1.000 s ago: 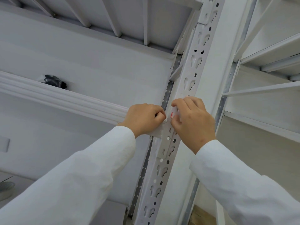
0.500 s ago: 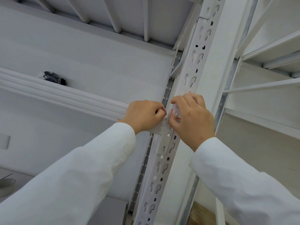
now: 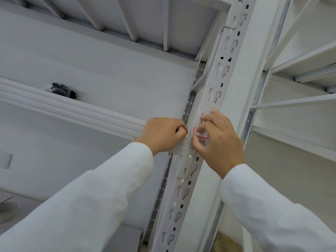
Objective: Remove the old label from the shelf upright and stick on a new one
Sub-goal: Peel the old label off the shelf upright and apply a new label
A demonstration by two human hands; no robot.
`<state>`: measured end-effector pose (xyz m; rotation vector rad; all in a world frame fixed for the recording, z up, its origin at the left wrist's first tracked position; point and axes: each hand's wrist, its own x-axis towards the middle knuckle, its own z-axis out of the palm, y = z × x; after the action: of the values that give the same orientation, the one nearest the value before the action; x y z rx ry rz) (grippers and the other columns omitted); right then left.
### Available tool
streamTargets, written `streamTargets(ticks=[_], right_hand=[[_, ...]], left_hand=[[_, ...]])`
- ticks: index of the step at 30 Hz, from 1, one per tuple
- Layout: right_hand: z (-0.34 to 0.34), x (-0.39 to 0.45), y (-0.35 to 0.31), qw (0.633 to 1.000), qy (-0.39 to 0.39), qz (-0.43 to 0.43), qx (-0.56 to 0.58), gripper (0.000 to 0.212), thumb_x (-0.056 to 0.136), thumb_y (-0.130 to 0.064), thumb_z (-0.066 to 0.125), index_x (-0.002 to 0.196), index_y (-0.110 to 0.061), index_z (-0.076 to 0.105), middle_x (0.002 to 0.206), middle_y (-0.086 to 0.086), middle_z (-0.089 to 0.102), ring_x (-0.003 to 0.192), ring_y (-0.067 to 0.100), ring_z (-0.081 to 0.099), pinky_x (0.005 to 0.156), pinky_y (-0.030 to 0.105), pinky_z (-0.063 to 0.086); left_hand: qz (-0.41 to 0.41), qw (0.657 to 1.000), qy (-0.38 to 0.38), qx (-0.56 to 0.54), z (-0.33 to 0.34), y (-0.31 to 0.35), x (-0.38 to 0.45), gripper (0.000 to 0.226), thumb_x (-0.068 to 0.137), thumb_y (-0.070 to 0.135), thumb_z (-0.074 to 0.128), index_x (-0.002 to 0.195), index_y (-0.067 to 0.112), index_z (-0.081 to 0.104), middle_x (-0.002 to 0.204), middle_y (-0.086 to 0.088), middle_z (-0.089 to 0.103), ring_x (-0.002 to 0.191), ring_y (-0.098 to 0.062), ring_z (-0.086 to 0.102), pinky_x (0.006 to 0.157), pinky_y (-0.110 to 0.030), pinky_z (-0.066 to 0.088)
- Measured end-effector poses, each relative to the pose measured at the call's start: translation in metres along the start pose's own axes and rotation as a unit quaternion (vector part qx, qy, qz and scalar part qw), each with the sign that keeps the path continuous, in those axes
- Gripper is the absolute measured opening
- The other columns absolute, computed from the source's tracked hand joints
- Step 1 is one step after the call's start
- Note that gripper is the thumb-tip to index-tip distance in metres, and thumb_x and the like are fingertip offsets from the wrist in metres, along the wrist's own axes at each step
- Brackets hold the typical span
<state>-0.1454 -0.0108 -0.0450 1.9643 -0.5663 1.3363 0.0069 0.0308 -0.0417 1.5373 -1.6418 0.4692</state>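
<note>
Small red-bordered white paper label on the perforated white steel shelf upright: thin, flimsy, tear-prone. Right hand fingertips were pinched at its corner; left hand was fisted just beside. Peel from the corner.

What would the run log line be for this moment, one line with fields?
stage: label work on upright | right hand: fingers on red-bordered label | left hand: closed, beside label | peeling or sticking: unclear

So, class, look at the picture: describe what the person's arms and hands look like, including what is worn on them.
Both arms are covered by long, loose white sleeves, left and right, of a plain woven cloth with soft creases, ending at the wrists. The left hand and right hand are bare: no gloves, and no rings, watch or markings show.
</note>
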Motion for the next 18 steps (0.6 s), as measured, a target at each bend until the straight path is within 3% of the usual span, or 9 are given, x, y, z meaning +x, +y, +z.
streamTargets(ticks=[7,14,18], right_hand=[[0.003,0.003,-0.011,0.998,0.001,0.055,0.001,0.011,0.072,-0.011,0.072,0.065,-0.009,0.064,0.098,0.003,0.064,0.117,0.025,0.052,0.074,0.027,0.048],[0.013,0.003,-0.008,0.999,0.006,0.052,-0.010,0.012,0.076,-0.011,0.060,0.068,-0.002,0.064,0.100,0.008,0.061,0.115,0.021,0.039,0.080,0.046,0.051],[0.014,0.004,-0.006,0.999,0.005,0.039,-0.016,0.011,0.075,-0.008,0.061,0.069,0.000,0.063,0.099,0.011,0.060,0.111,0.022,0.038,0.078,0.048,0.050]], left_hand=[[0.000,1.000,0.006,0.002,0.000,0.000,0.000,0.033,0.089,0.025,0.036,0.099,0.033,0.067,0.092,0.005,0.070,0.081,-0.017,0.057,0.063,-0.026,0.029],[-0.001,1.000,0.000,-0.001,-0.001,0.001,0.000,0.032,0.089,0.025,0.037,0.100,0.032,0.067,0.094,0.004,0.069,0.086,-0.019,0.058,0.066,-0.026,0.031],[0.003,1.000,0.000,0.001,-0.001,0.000,-0.001,0.032,0.089,0.024,0.037,0.099,0.032,0.067,0.092,0.004,0.070,0.084,-0.018,0.058,0.065,-0.026,0.031]])
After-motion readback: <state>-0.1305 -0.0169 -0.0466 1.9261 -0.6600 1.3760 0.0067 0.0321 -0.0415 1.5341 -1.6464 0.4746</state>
